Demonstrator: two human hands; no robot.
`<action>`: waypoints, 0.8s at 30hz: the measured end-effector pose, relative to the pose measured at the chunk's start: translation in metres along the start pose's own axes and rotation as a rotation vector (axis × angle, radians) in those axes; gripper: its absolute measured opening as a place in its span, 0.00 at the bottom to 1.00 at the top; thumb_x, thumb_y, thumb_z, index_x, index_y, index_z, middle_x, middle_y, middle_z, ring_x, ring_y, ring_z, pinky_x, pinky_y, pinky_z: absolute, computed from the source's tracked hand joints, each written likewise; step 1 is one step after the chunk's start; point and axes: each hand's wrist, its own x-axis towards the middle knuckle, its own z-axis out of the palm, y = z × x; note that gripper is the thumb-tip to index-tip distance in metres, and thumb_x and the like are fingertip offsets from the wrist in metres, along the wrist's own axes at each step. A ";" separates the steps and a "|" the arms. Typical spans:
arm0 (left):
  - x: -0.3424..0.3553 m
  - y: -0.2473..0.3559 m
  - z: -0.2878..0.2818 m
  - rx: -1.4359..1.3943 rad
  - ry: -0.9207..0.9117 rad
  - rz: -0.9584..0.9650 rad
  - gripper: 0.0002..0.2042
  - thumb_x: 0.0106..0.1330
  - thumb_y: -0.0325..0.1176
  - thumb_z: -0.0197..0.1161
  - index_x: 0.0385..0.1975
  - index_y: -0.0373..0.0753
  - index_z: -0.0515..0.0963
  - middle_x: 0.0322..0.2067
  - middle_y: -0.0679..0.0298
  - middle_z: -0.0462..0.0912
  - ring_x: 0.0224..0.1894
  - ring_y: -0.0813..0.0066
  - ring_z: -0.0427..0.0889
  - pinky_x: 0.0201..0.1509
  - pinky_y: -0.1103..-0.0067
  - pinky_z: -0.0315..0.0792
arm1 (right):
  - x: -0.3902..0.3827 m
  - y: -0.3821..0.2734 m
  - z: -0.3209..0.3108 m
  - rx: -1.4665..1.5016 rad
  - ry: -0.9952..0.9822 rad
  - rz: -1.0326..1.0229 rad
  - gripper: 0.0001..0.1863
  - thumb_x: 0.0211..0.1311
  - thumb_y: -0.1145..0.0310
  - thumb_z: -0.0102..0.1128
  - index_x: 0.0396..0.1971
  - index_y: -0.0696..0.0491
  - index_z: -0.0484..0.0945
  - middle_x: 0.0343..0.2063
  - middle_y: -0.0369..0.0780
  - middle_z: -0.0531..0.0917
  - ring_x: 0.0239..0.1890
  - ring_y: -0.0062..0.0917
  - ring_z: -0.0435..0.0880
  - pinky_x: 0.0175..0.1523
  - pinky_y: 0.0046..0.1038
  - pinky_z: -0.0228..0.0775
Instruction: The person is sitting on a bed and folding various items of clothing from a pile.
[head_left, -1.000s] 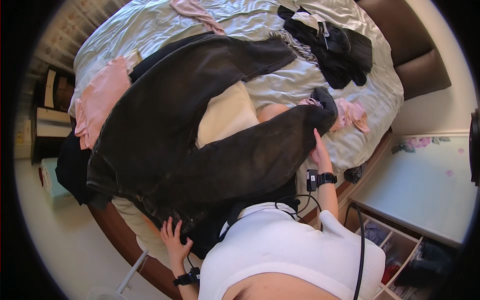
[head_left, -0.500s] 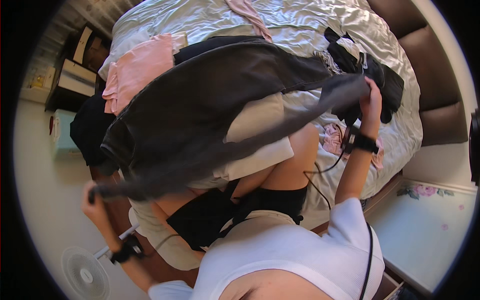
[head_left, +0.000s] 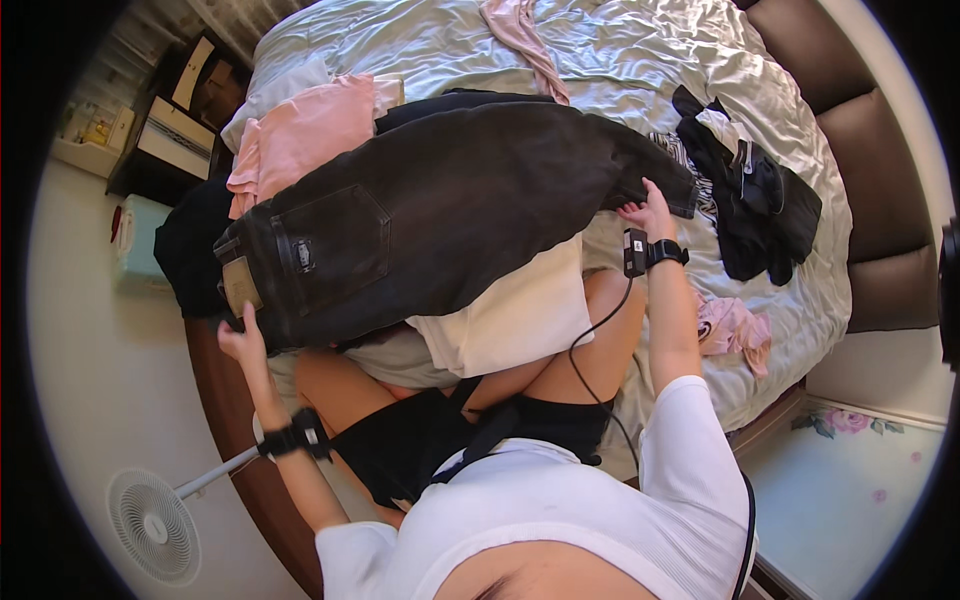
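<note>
A pair of black jeans (head_left: 470, 200) lies doubled lengthwise across the bed in front of me. Its waistband, with a tan patch (head_left: 241, 286), is at the left, and a back pocket faces up. My left hand (head_left: 243, 345) is at the waistband's near corner, fingers apart. At the leg-hem end on the right, my right hand (head_left: 650, 212) rests against the cloth with its fingers spread. Under the near edge of the jeans, a folded white garment (head_left: 510, 325) lies by my lap.
Folded pink clothing (head_left: 310, 135) lies beyond the jeans at the left, beside a black heap (head_left: 190, 245). Tangled black clothes (head_left: 755, 200) and a crumpled pink piece (head_left: 735, 330) lie at the right. A white fan (head_left: 155, 525) stands at the lower left. A cable hangs from my right wrist.
The upper jeans leg, held stretched between my hands, has come down onto the other. Both hands have loosened; the right has moved left and the left has moved up and right.
</note>
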 end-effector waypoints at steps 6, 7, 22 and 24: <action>-0.070 0.044 -0.034 -0.648 -0.449 -0.731 0.33 0.47 0.51 0.66 0.43 0.30 0.63 0.44 0.58 0.65 0.47 0.66 0.65 0.51 0.72 0.60 | 0.052 -0.002 -0.013 -0.037 0.149 -0.093 0.31 0.43 0.56 0.66 0.46 0.50 0.62 0.36 0.42 0.70 0.43 0.33 0.69 0.49 0.39 0.62; -0.071 0.045 -0.036 -0.769 -0.503 -0.825 0.40 0.46 0.52 0.66 0.49 0.29 0.56 0.47 0.57 0.61 0.52 0.64 0.62 0.55 0.70 0.57 | 0.055 -0.002 -0.012 -0.055 0.220 -0.193 0.25 0.44 0.55 0.64 0.42 0.49 0.66 0.32 0.40 0.72 0.40 0.33 0.72 0.46 0.38 0.65; -0.046 0.028 -0.034 -1.304 -0.453 -0.951 0.15 0.59 0.35 0.55 0.44 0.37 0.70 0.45 0.59 0.74 0.48 0.64 0.71 0.54 0.67 0.65 | 0.026 -0.165 -0.030 -0.093 -0.198 -0.507 0.16 0.59 0.69 0.46 0.43 0.62 0.69 0.41 0.47 0.76 0.44 0.37 0.76 0.50 0.39 0.68; -0.050 0.021 -0.041 -1.335 -0.411 -0.920 0.15 0.59 0.34 0.54 0.45 0.36 0.69 0.46 0.59 0.74 0.49 0.64 0.70 0.54 0.68 0.65 | 0.021 -0.110 -0.049 -0.483 -0.379 -0.483 0.19 0.57 0.60 0.51 0.42 0.59 0.70 0.39 0.46 0.77 0.38 0.37 0.78 0.44 0.38 0.72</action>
